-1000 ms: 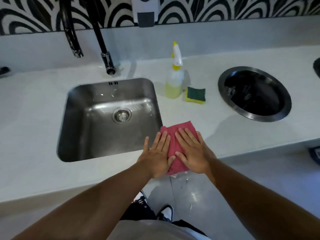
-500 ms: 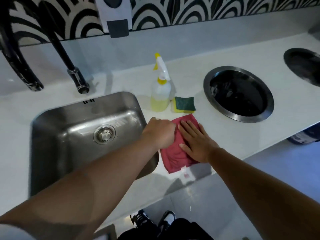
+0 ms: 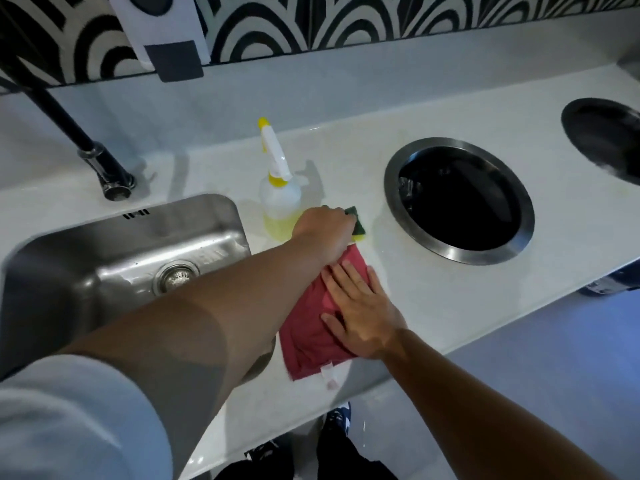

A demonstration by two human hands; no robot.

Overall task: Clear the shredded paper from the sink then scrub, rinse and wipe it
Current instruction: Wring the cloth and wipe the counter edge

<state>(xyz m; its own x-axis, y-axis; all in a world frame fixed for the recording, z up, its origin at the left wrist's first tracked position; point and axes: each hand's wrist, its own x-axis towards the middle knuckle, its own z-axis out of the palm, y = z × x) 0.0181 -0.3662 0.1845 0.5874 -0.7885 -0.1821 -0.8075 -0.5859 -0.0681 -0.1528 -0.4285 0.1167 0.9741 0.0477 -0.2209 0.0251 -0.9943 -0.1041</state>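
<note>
White countertop [image 3: 433, 299] below a black-and-white patterned wall, head view only. Steel sink [image 3: 62, 268] is set in at left, black tap [image 3: 100, 164] behind it. Left hand [image 3: 323, 232] is reached across to the sponge [image 3: 360, 227], fingers curled down over it; a grip is judged, fingertips hidden. Right hand [image 3: 360, 317] is laid flat, fingers straight and spread, pressing the folded red cloth [image 3: 308, 337] onto the counter just right of the sink, near the front edge. Step judged: sponge pickup for the scrub. Sponge sits just beside the spray bottle [image 3: 280, 199], so a straight lift before any swing toward the basin is advised, forearm kept off the bottle. Green scouring face is up, yellow foam below; a flip may be needed so green meets steel. Cloth is best left parked for the wipe. Containers: no shredded paper is seen in the exposed basin, only wet sheen and the drain strainer [image 3: 177, 276]; the near right corner is hidden by the forearm. Bottle is filled low with yellowish liquid. Round steel-rimmed bin opening [image 3: 390, 181] at right is dark inside, contents cannot be told. Second round opening [image 3: 602, 133] far right is cut by the frame, contents unreadable.
</note>
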